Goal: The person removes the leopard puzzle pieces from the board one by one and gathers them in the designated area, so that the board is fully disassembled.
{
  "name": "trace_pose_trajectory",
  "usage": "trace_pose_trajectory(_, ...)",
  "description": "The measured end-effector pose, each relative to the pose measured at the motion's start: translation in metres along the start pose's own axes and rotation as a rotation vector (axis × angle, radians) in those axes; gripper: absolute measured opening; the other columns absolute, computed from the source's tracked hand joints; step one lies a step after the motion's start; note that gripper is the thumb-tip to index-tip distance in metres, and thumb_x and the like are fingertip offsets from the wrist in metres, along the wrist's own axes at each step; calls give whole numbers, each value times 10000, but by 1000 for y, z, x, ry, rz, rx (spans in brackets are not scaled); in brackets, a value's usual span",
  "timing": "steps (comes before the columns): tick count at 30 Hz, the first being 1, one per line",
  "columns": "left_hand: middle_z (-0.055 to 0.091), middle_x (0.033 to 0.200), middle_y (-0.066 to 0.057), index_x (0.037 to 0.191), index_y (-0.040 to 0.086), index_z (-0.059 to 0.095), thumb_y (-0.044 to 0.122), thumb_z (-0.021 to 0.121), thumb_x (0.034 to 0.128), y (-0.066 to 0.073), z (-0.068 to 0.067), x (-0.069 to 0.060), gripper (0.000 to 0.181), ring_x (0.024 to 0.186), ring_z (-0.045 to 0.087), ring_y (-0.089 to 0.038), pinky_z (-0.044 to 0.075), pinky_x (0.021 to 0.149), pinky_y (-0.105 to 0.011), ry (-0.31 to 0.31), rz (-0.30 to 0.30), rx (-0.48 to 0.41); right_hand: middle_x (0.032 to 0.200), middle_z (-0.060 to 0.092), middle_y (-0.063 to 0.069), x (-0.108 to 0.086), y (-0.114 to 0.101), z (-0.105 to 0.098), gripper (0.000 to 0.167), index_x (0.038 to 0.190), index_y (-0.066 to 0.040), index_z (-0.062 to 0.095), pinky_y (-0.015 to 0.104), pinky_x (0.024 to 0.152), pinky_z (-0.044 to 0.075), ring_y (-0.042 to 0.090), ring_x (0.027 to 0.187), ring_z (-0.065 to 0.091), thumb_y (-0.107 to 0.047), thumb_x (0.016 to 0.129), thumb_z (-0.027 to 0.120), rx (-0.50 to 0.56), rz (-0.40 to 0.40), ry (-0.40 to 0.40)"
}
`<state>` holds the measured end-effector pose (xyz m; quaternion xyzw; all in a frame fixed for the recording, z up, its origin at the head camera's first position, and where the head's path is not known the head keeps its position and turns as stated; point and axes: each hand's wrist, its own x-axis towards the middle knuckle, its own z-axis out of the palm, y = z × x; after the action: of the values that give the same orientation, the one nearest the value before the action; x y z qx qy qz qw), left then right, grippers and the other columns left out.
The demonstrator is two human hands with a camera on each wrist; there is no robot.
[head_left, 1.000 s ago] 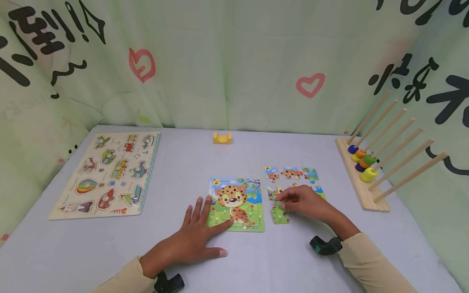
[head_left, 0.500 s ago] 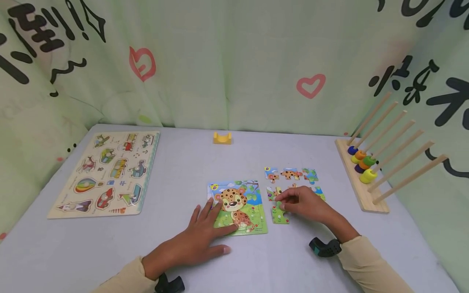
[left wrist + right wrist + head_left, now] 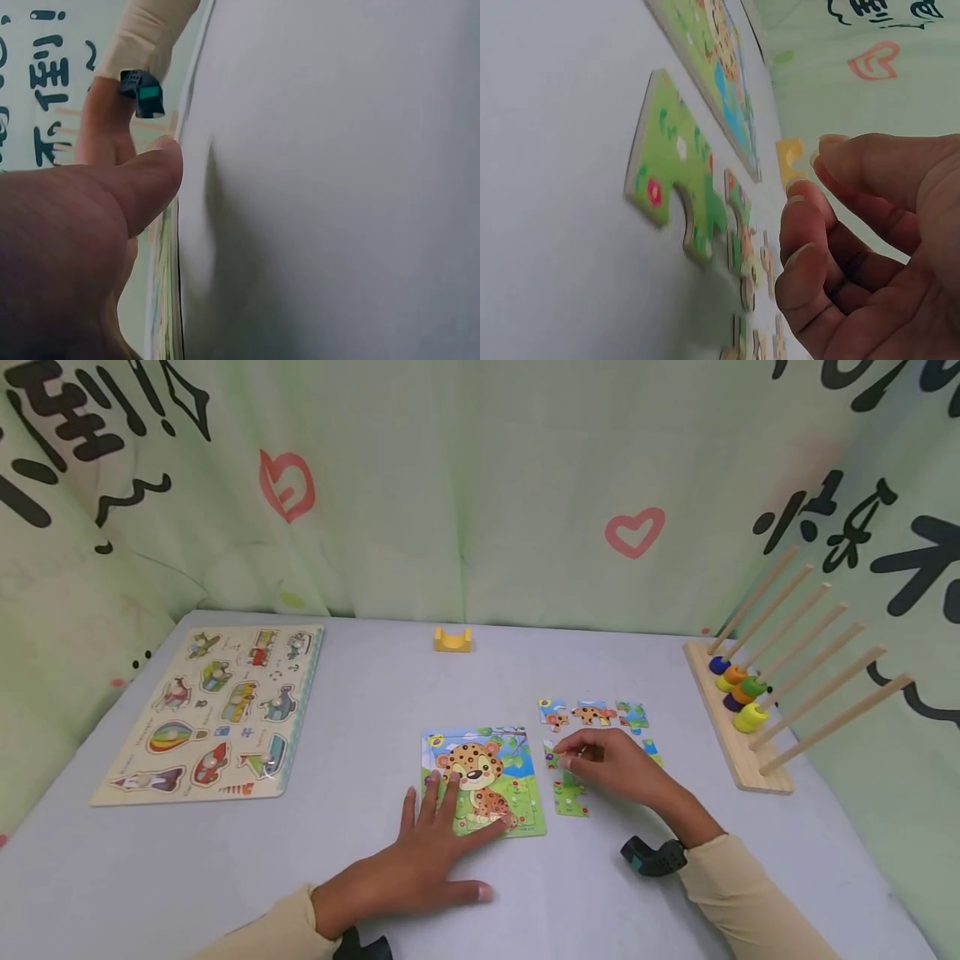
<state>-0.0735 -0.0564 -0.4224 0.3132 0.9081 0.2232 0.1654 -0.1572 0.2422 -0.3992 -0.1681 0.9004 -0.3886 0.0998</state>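
Observation:
My left hand (image 3: 423, 860) lies spread, its fingertips on the square leopard puzzle board (image 3: 510, 777) in the head view. The left wrist view shows its thumb (image 3: 154, 176) stretched out over the white cloth. To the board's right, my right hand (image 3: 615, 764) hovers over loose jigsaw pieces, fingers loosely bent. A gap shows between thumb and fingertips in the right wrist view, with nothing held. Nearest to it lies a green corner piece (image 3: 671, 161). Several pieces, such as a leopard-body piece (image 3: 594, 714), lie behind; the hand hides part of the middle row.
A wooden picture board (image 3: 213, 718) lies at the left. On the right stands a wooden peg rack (image 3: 738, 718) with coloured beads. A small yellow block (image 3: 452, 640) sits at the table's far edge, before a green curtain (image 3: 450, 485).
My right hand has shifted slightly away from the green corner piece, towards the middle row. My left hand has slid a little rightward and nearer; the leopard board has shifted and turned slightly.

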Motion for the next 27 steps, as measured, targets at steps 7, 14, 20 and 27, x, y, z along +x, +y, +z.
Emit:
trace_pose_trajectory(7,-66,1588,-244,1487,441,356,656,580,859,5,5,5,700,1397,-180,-492,-47,1031,-709,-13,-28,24,960,654,26,12,-12,11,181,1090,-44,707,291,668,492,194,774,568,-130,959,616,66,-25,-35)
trace_pose_trajectory(14,-81,1597,-214,1467,419,414,637,528,903,0,4,8,615,1396,-208,-471,-68,1033,-700,-30,-3,-2,1029,643,78,22,-22,22,246,1167,1,659,313,712,519,191,833,609,-144,994,561,162,-79,-92)
trace_pose_trajectory(20,-81,1593,-224,1470,404,417,609,554,905,0,2,8,617,1397,-203,-473,-52,1037,-701,-28,5,-9,960,680,88,30,-29,32,260,1161,-8,665,352,773,517,218,856,637,-182,1010,544,197,-105,-154)
trace_pose_trajectory(27,-103,1587,-236,1487,388,393,604,561,903,-1,5,9,645,1381,-232,-484,-50,1038,-700,-8,-14,9,1019,661,78,35,-40,42,295,1169,-16,662,404,792,514,245,851,627,-240,995,580,258,-62,-257)
